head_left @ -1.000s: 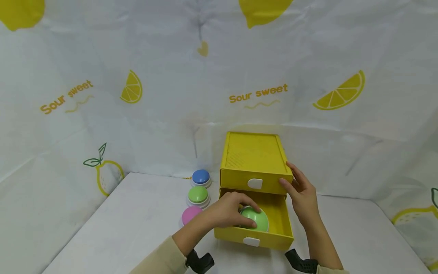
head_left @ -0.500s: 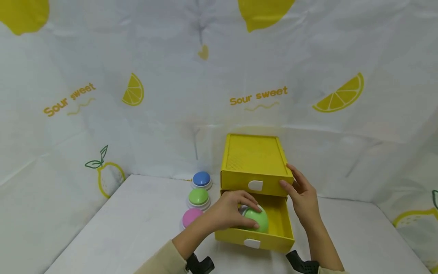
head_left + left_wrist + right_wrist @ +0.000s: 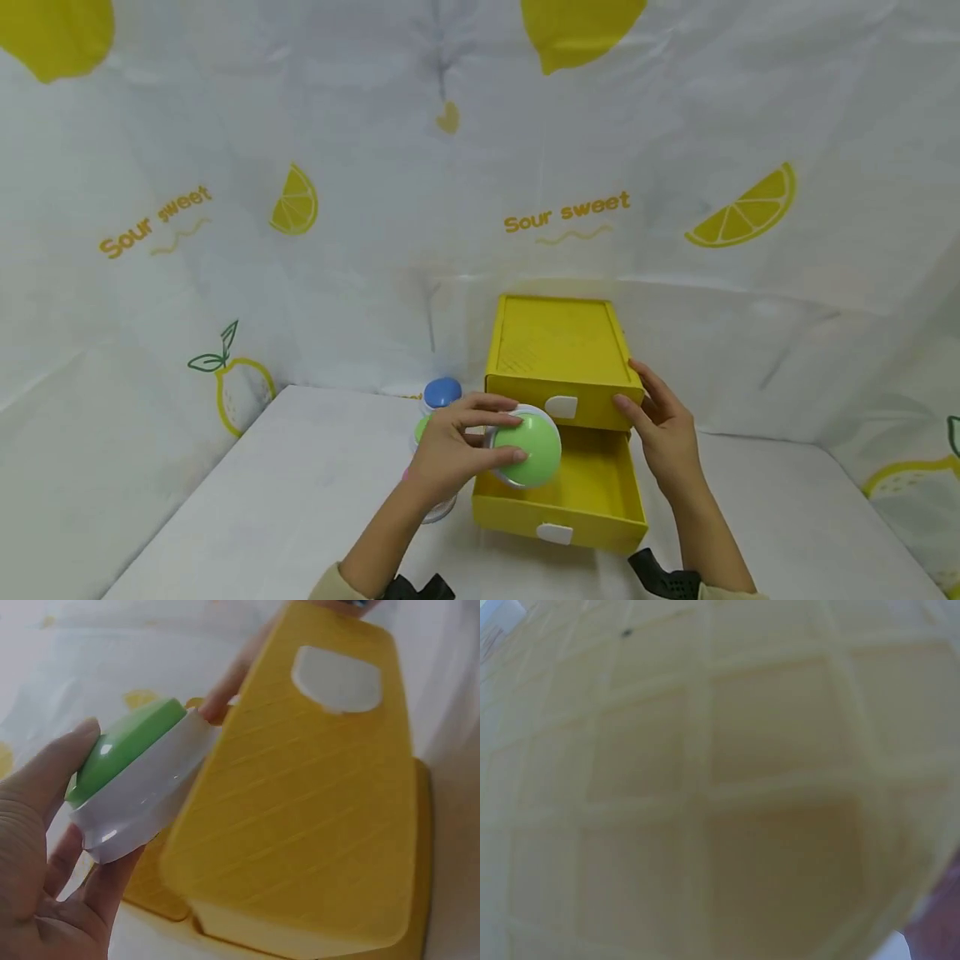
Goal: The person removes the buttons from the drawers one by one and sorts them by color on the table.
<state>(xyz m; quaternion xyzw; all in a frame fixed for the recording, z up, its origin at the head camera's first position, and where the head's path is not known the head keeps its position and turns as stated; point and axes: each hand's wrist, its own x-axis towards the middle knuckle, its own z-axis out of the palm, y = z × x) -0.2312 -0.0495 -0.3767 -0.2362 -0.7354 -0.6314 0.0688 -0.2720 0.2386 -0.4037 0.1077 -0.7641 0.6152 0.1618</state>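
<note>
In the head view, my left hand (image 3: pixel 446 454) grips a green-domed push light (image 3: pixel 534 450) with a white rim, held above the left part of the pulled-out lower drawer (image 3: pixel 600 533). The left wrist view shows the thumb on the green dome (image 3: pixel 127 746) and fingers around the white base (image 3: pixel 142 795). My right hand (image 3: pixel 666 429) holds the right front corner of the yellow two-drawer box (image 3: pixel 562 337), thumb on the upper drawer's front. That upper drawer is closed. Patterned yellow plastic (image 3: pixel 705 780) fills most of the right wrist view.
Left of the box stand a blue-topped light (image 3: pixel 442 392) and a second green-topped one (image 3: pixel 422 428), partly behind my left hand; a third light is mostly hidden. Behind the white table (image 3: pixel 300 467) hangs a lemon-print sheet (image 3: pixel 375 250).
My left hand has lifted the green-domed light out of the lower drawer and moved it up and left. The right hand keeps its place on the box.
</note>
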